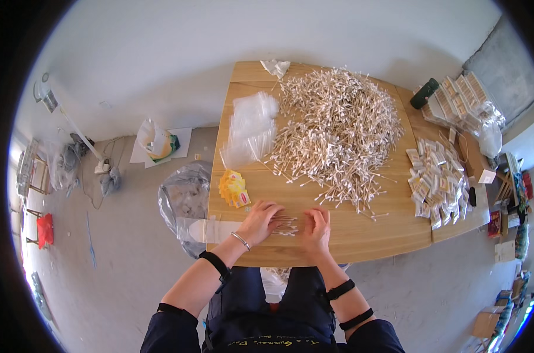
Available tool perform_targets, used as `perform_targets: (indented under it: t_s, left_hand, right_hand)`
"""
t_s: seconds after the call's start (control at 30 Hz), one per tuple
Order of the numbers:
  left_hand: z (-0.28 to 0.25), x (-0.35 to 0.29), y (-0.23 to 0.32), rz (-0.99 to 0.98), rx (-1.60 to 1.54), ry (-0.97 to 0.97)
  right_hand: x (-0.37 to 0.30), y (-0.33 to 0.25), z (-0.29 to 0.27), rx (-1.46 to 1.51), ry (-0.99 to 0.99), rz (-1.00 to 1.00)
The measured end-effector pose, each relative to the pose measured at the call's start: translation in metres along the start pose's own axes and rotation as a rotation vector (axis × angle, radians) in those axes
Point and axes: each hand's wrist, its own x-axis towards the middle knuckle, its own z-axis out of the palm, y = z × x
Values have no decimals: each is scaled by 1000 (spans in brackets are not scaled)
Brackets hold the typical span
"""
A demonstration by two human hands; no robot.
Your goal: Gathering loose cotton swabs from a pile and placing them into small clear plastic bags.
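My left hand (261,221) is closed around a small bundle of cotton swabs (285,225) low over the table's front edge. The swabs lie roughly crosswise, their white tips pointing toward my right hand (317,229). That hand is just past the tips, fingers bent and thumb slightly apart, with nothing visible in it. Beside my left wrist, a clear plastic bag (218,230) lies at the table edge. Yellow printed cards (234,189) are fanned out beyond the left hand. A large loose heap of cotton swabs (343,129) covers the middle and back of the table.
Stacked clear bags (252,126) lie on the wooden table's (361,238) left side. Packed swab packets (437,182) pile up at right, near clear boxes (464,103) and a dark green bottle (424,94). A large plastic sack (187,197) stands on the floor at left.
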Motion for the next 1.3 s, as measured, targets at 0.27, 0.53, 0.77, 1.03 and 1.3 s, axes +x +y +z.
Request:
perform_targets:
  t_s: [0.27,0.53,0.77,1.03,1.3]
  left_hand:
    - [3,-24,12,-82,-23,139]
    - [17,-43,1,-269,-277,408]
    - [28,-41,-11,-304,-552,504]
    - [27,-47,-12,-323,-667,505]
    - [29,-45,-15,-312,-709,492]
  right_hand:
    - [-15,-9,8,-128,38,-97]
    - [-27,-38,17,-701,-550,-293]
    - [6,-29,31,-835,-554,-331]
    - [-17,-36,21,-859,-630,-317]
    - [-1,-31,20,-878,-658,-322]
